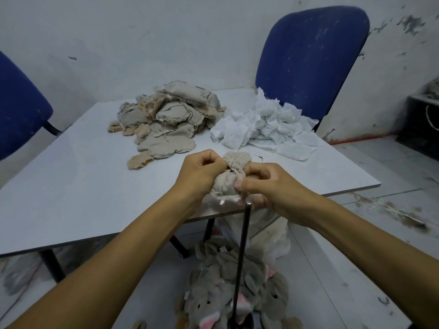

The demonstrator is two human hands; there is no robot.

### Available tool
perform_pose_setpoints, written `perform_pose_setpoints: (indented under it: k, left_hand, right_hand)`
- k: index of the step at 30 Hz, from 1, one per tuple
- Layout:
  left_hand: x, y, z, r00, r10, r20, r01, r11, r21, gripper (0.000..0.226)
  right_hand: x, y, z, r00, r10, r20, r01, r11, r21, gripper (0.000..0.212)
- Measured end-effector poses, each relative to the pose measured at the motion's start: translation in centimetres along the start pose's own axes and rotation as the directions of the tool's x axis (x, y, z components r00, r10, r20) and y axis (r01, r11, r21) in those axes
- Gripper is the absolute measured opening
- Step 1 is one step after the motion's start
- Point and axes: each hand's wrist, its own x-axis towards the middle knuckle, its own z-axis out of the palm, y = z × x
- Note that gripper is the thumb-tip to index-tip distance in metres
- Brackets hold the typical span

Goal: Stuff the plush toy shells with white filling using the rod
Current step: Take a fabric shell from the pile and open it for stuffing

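Observation:
Both of my hands hold one beige plush shell (229, 184) over the table's near edge. My left hand (202, 170) pinches the shell's left side with curled fingers. My right hand (263, 186) grips its right side. A thin dark rod (241, 257) stands upright below the shell, its top just under my right hand. A heap of flat beige shells (166, 115) lies at the back of the table. Beside it on the right lies a pile of white filling pieces (266, 127).
The grey table (71, 186) stands near a wall. A blue chair (311, 55) is behind it on the right, another blue chair (19, 108) on the left. Grey stuffed toys with pink ears (228, 290) lie heaped on the floor under my arms.

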Motion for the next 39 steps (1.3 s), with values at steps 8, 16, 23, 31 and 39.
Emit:
perform_pose_setpoints:
  k: [8,16,23,31,39]
  left_hand:
    - [-0.7,0.7,0.4,0.988,0.125,0.093,-0.132,0.989,0.071,0.009]
    - [-1.2,0.6,-1.2,0.959,0.168,0.229,-0.212,0.960,0.185,0.021]
    - [-0.6,-0.3,-1.2,0.980,-0.140,0.141,0.148,0.988,-0.050,0.022]
    - [-0.2,-0.1,-2.0,0.873,-0.294,0.390,0.400,0.889,-0.225,0.019]
    - [0.2,-0.8,-0.3,0.953,-0.289,0.092,0.298,0.947,-0.118,0.024]
  right_hand:
    - [0.7,1.7,0.8,0.869,-0.263,-0.419,0.150,0.947,-0.284,0.022]
    - [1.3,1.0,0.5,0.940,-0.134,-0.315,0.125,0.991,-0.050,0.019]
    - [0.0,1.8,1.6,0.961,-0.174,-0.217,0.129,0.970,-0.208,0.029]
    - [0.5,1.7,1.4,0.923,-0.195,-0.333,0.100,0.954,-0.284,0.035]
    - [1.9,1.8,2.8,0.849,-0.204,-0.487,0.036,0.942,-0.332,0.031]
